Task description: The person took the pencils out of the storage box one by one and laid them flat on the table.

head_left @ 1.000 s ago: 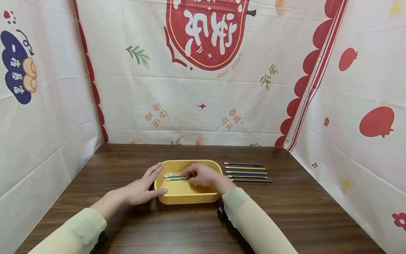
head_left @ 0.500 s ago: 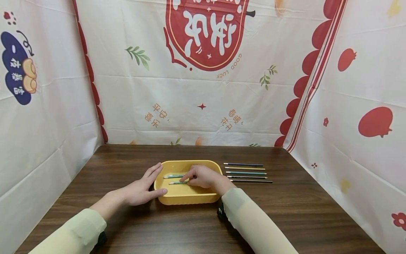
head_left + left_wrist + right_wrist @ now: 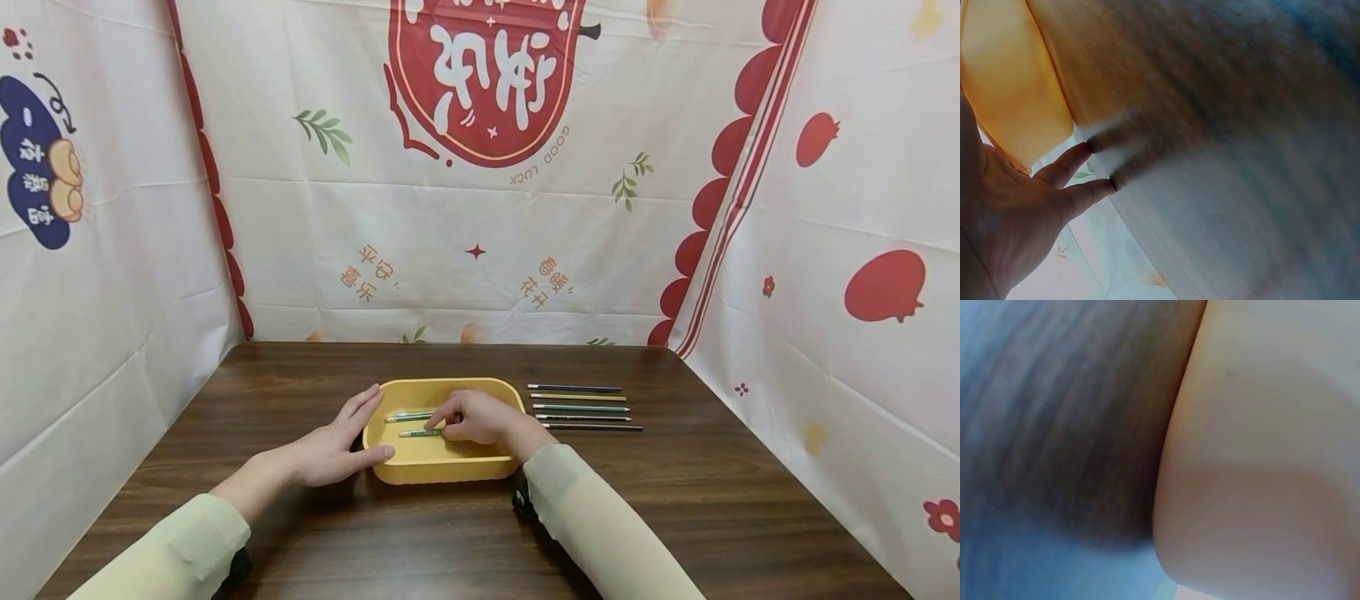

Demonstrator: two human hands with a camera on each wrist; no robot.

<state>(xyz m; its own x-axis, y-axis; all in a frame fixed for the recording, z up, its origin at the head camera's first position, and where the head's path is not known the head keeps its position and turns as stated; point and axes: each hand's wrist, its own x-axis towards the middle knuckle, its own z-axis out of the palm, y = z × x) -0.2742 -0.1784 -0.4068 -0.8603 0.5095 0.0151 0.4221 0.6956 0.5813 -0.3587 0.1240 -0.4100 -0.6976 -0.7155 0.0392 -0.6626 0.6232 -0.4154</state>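
Note:
A yellow plastic basket [image 3: 442, 473] sits mid-table in the head view. My left hand [image 3: 330, 452] rests on its left end with fingers extended and spread, thumb at the near rim. The left wrist view shows this hand [image 3: 1016, 212] against the basket's wall [image 3: 1019, 75]. Inside the basket, my right hand [image 3: 483, 417] pinches a green pencil [image 3: 412, 433] between thumb and index finger; its far end is hidden under the hand. Other green pencils [image 3: 405, 417] lie just beyond it on the basket floor. Only the basket's outer wall [image 3: 1241, 425] fills the right wrist view, with no fingers visible.
Right of the basket, several pencils lie in a parallel row on the brown wooden table [image 3: 712, 500], among them a dark blue one [image 3: 574, 387] and a teal one [image 3: 581, 407]. Printed cloth [image 3: 465, 208] encloses the table's back and sides.
One green pencil has been drawn away from the others, toward the near side of the basket, by my right hand. Over the last half second almost nothing moves. My left hand stays put.

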